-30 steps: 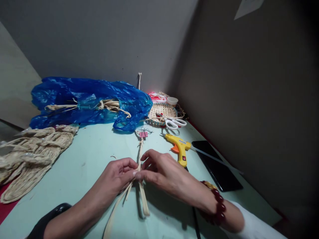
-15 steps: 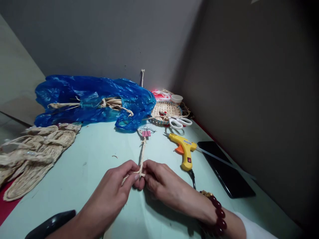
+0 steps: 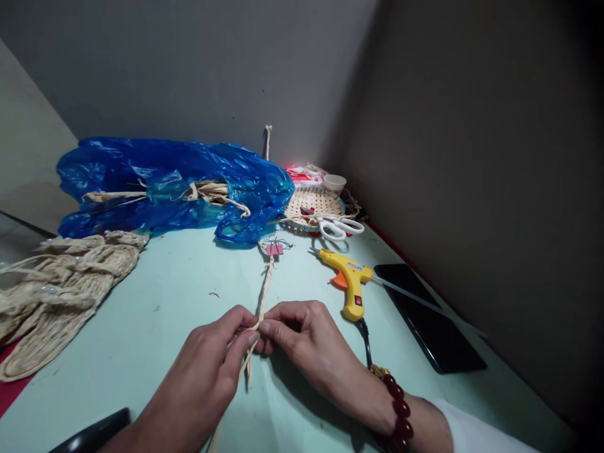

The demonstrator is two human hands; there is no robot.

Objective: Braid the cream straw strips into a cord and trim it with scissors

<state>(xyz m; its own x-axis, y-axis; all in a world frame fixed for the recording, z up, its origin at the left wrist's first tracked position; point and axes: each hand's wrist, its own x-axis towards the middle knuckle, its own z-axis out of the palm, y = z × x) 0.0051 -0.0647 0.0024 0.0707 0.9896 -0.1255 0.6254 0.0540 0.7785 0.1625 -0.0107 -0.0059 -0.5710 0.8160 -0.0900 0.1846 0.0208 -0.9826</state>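
Note:
A pale braided straw cord (image 3: 265,286) runs down from a pink binder clip (image 3: 274,250) on the table to my fingers. My left hand (image 3: 214,352) pinches loose straw strands (image 3: 249,371) at the braid's lower end, and their tails hang below the fingertips. Against it, my right hand (image 3: 302,343) is closed with thumb and forefinger on the same end of the braid. The strands between the fingertips are partly hidden. A dark red bead bracelet (image 3: 401,409) circles my right wrist.
Right of my hands lie a yellow glue gun (image 3: 355,283) and a black tablet-like slab (image 3: 425,321). White-handled scissors (image 3: 337,228) rest by a woven basket (image 3: 314,201). A blue plastic bag (image 3: 189,157) holds straw at the back; woven straw soles (image 3: 89,283) lie left.
My right thumb has moved onto the braid's end. Strand tails now hang below my fingers, where a short end pointed right before. The view has shifted slightly.

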